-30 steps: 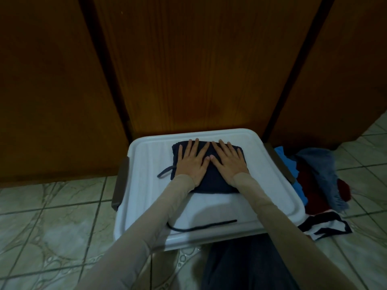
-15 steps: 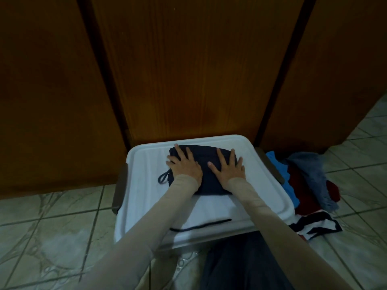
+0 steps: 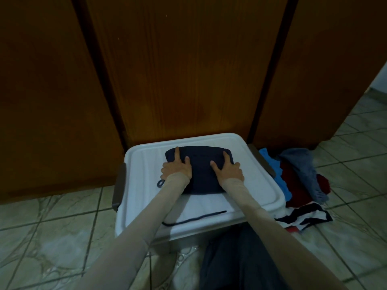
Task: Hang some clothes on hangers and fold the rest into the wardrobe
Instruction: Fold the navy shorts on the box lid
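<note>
Wardrobe doors [image 3: 188, 70] shut behind the white bin lid [image 3: 261, 185], where the folded navy garment [image 3: 201, 170] lies. Your left hand [image 3: 177, 167] and right hand [image 3: 229, 169] have slid from its middle out to its side edges, fingers curling round them, so you're likely about to lift it. Unfolded clothes pile [image 3: 297, 181] waits right. No readable writing.

A lidded storage bin [image 3: 259, 185] stands on the tiled floor [image 3: 52, 222], right against the wardrobe doors [image 3: 188, 70]. A folded garment [image 3: 202, 170] lies on the lid, with a loose drawstring [image 3: 194, 218] nearer the front edge. A clothes pile [image 3: 301, 181] lies on the floor just right of the bin.
</note>
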The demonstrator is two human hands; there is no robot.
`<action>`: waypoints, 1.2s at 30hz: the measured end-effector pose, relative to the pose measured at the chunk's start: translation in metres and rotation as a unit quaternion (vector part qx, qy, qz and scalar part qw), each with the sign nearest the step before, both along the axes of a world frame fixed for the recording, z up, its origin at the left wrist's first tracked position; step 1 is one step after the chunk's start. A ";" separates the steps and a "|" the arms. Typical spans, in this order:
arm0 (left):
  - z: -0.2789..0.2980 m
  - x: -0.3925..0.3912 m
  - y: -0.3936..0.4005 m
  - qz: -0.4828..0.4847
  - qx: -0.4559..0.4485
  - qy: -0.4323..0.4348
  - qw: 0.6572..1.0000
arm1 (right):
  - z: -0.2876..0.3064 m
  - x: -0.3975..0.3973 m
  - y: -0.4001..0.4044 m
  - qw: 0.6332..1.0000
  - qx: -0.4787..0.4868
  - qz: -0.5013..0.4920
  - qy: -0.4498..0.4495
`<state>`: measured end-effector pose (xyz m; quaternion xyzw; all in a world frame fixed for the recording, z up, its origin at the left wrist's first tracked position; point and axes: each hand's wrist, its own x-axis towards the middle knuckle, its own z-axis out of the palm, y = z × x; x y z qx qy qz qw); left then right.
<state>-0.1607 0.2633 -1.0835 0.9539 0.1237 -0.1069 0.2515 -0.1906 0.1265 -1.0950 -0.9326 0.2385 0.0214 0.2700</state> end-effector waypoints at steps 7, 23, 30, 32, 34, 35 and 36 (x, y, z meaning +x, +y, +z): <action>0.004 -0.010 0.001 -0.013 -0.071 -0.005 0.997 | 0.019 -0.020 -0.011 0.997 0.074 0.008 -0.034; 0.090 -0.058 -0.151 -0.238 -0.249 -0.103 0.933 | 0.102 -0.123 -0.145 0.961 0.112 -0.185 -0.169; 0.130 -0.125 -0.255 -0.357 -0.293 -0.101 0.881 | 0.138 -0.218 -0.221 0.912 0.096 -0.310 -0.250; 0.145 -0.145 -0.288 -0.403 -0.322 -0.099 0.851 | 0.154 -0.249 -0.246 0.896 0.082 -0.342 -0.270; 0.164 -0.169 -0.324 -0.447 -0.359 -0.089 0.814 | 0.172 -0.281 -0.273 0.881 0.052 -0.372 -0.290; 0.173 -0.182 -0.342 -0.468 -0.375 -0.083 0.796 | 0.181 -0.297 -0.287 0.873 0.037 -0.384 -0.300; 0.183 -0.196 -0.359 -0.488 -0.390 -0.077 0.777 | 0.191 -0.314 -0.300 0.865 0.026 -0.392 -0.312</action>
